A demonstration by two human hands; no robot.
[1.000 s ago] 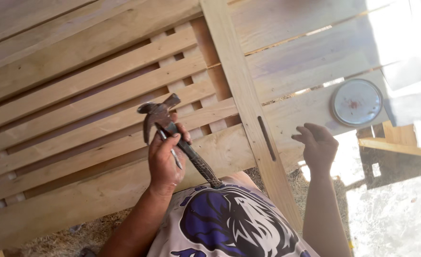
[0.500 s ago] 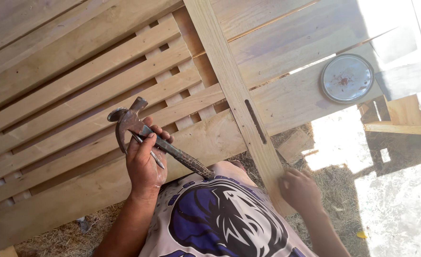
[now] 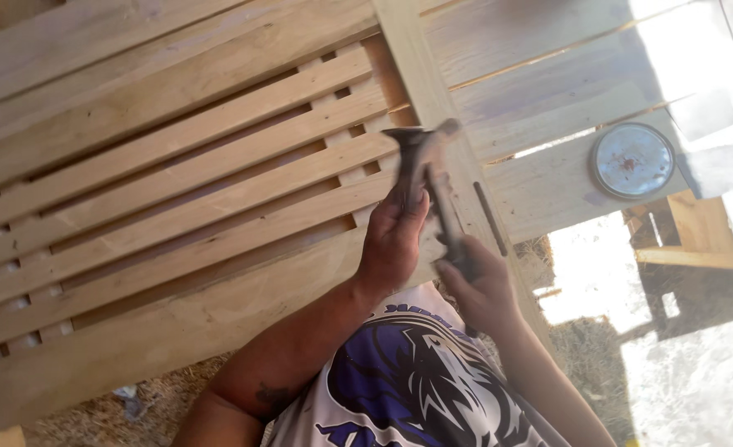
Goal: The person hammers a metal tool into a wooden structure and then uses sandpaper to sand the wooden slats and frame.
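A claw hammer (image 3: 432,178) with a dark metal head and dark handle is held up in front of a slatted wooden frame (image 3: 184,199). My left hand (image 3: 393,244) grips the hammer just below its head. Lower down, my right hand (image 3: 478,285) is closed around the handle. The hammer head sits against a long pale upright board (image 3: 420,74) that crosses the frame. My printed white and purple shirt (image 3: 408,381) fills the bottom of the view.
A round metal lid (image 3: 632,160) lies on the wide planks (image 3: 548,99) to the right. Wood offcuts (image 3: 697,240) sit at the right edge, beyond the planks. Straw-strewn ground (image 3: 598,364) shows below, in bright sunlight.
My left hand has carried the hammer to the right, up to the upright board. My right hand has risen from beside the board and closed on the handle.
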